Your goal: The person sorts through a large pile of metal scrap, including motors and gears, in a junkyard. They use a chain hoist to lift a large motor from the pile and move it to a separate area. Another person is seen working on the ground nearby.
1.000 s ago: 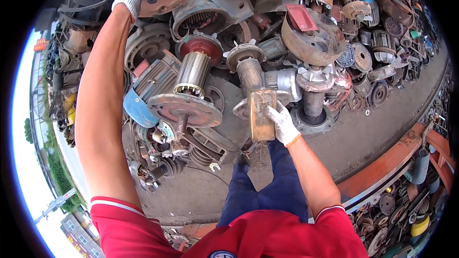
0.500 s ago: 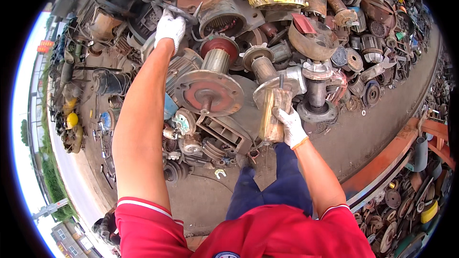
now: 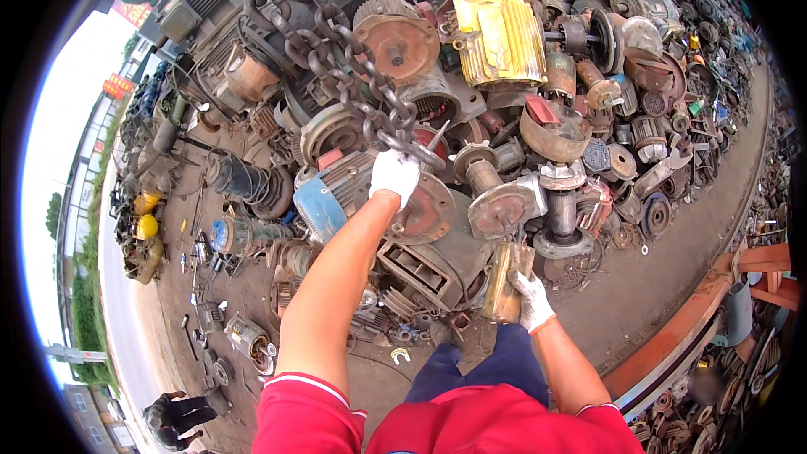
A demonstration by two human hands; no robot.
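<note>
My left hand, in a white glove, is closed at the lower end of a heavy hanging chain. It grips a dark steel hook whose pointed tip sticks up. Under that hand lies a rusty motor end flange, partly covered by my wrist. My right hand, also gloved, is wrapped around a worn yellowish-brown oblong box in front of my legs. What kind of box it is I cannot make out. A rusty rotor with a round flange lies just beyond the box.
A big yellow motor housing stands among piled motor parts. Beside my left arm is a blue-ended motor. An orange beam runs along the right. Another person is bent over at the lower left.
My left hand has moved rightward with the hook, and more of the chain shows. The box in my right hand sits lower and more tilted. The whole view has shifted.
</note>
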